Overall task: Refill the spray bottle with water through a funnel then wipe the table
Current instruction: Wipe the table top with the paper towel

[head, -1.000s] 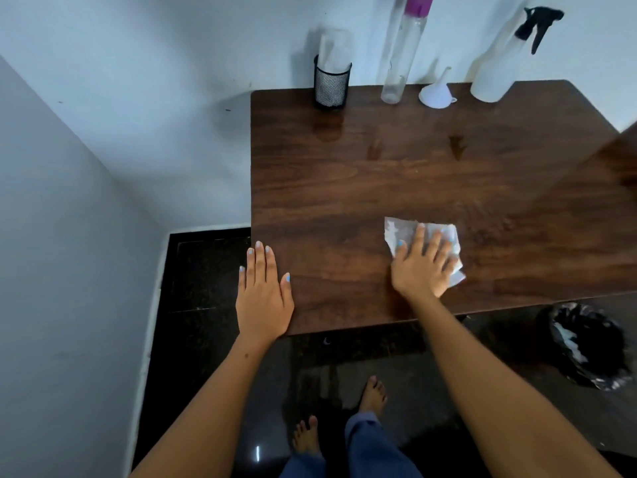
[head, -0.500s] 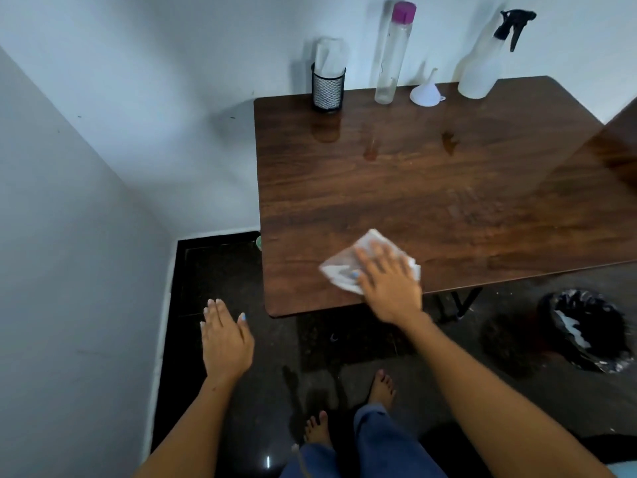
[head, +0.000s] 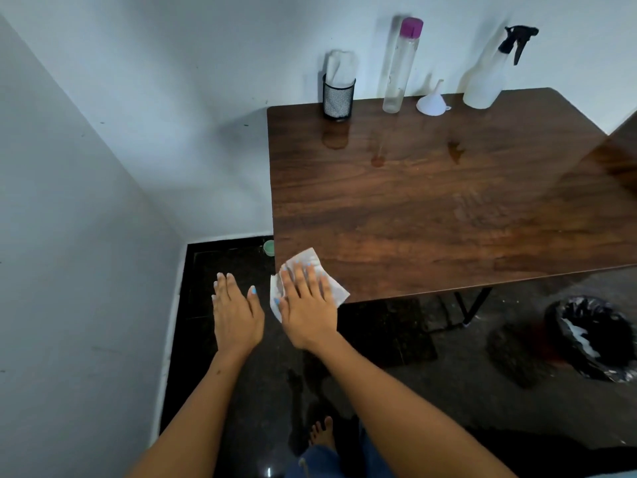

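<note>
My right hand presses flat, fingers straight, on a white tissue at the near left corner of the dark wooden table. The tissue hangs partly over the table's left edge. My left hand is open with spread fingers, off the table, just left of the corner above the floor. Along the far edge stand the white spray bottle with a black trigger, a white funnel set mouth down, and a tall clear bottle with a purple cap.
A black mesh holder with rolled tissues stands at the far left corner. A black-lined waste bin sits on the dark floor at the right. White walls close in behind and at the left. A small green cap lies on the floor.
My right hand slid the tissue leftward along the near edge to the table's left corner. My left hand came off the table and now hovers beside that corner.
</note>
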